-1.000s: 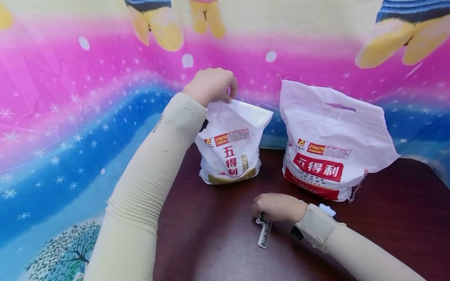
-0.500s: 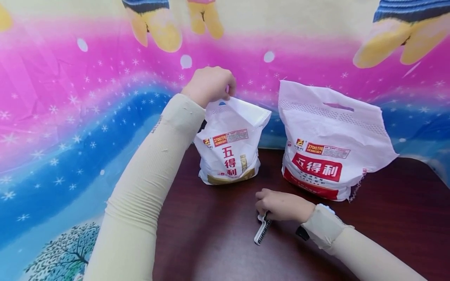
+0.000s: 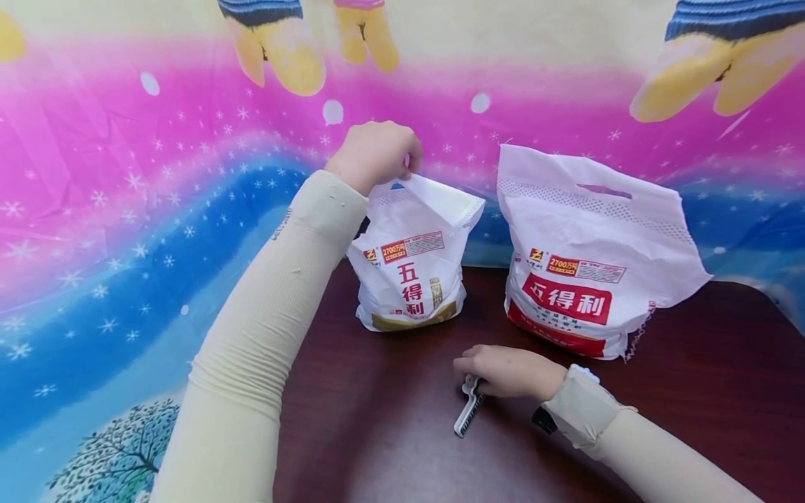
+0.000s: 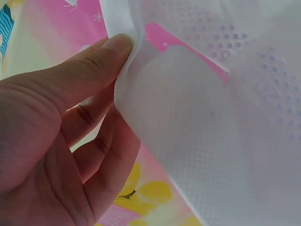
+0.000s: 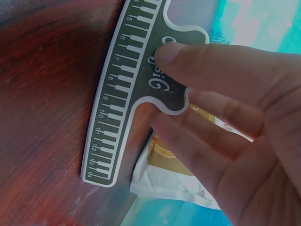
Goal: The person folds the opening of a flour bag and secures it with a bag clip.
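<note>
"What did the fingers hold?"

"The right hand pinched a flat black clip printed with piano keys; the left hand pinched the top edge of a white bag with a gold band."

"And where was the clip?"

"Low over the dark table, in front of that bag. I couldn't tell whether it touched the wood."

"Farther out?"

"A red-labelled bag stood rightward, before a pink-and-blue backdrop."

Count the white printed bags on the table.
2: the gold-banded bag, its top pinched by the left hand, and the red-banded bag standing to its right. No others show.
</note>
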{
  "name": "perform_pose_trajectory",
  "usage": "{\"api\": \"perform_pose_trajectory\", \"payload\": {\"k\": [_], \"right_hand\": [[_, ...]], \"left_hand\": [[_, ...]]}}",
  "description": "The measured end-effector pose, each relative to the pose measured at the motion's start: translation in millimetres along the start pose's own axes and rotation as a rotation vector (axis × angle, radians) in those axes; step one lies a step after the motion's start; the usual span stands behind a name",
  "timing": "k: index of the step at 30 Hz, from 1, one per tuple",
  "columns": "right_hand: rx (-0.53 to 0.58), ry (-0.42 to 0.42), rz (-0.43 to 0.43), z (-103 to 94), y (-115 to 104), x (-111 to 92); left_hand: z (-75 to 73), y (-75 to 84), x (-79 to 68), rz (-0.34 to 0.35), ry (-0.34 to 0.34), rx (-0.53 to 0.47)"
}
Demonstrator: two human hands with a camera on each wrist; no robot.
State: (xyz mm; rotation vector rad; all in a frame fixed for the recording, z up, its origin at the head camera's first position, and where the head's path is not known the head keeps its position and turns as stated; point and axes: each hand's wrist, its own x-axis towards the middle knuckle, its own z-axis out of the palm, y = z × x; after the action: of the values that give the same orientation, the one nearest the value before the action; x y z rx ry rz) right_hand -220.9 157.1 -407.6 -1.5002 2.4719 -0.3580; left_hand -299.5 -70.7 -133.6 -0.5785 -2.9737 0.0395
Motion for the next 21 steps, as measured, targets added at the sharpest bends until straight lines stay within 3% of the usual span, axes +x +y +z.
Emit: {"api": "perform_pose_trajectory", "payload": {"k": [6,21], "right_hand": [[-0.025,0.006,-0.027,-2.3,-2.1,-2.7],[0.042,0.013,-0.056,-1.9,-1.1,-7.6]], "left_hand": [[-0.2,-0.6,-1.2,0.004,0.0,-0.004],[0.1,-0.2,-3.9,0.013,0.011,-0.014]]}}
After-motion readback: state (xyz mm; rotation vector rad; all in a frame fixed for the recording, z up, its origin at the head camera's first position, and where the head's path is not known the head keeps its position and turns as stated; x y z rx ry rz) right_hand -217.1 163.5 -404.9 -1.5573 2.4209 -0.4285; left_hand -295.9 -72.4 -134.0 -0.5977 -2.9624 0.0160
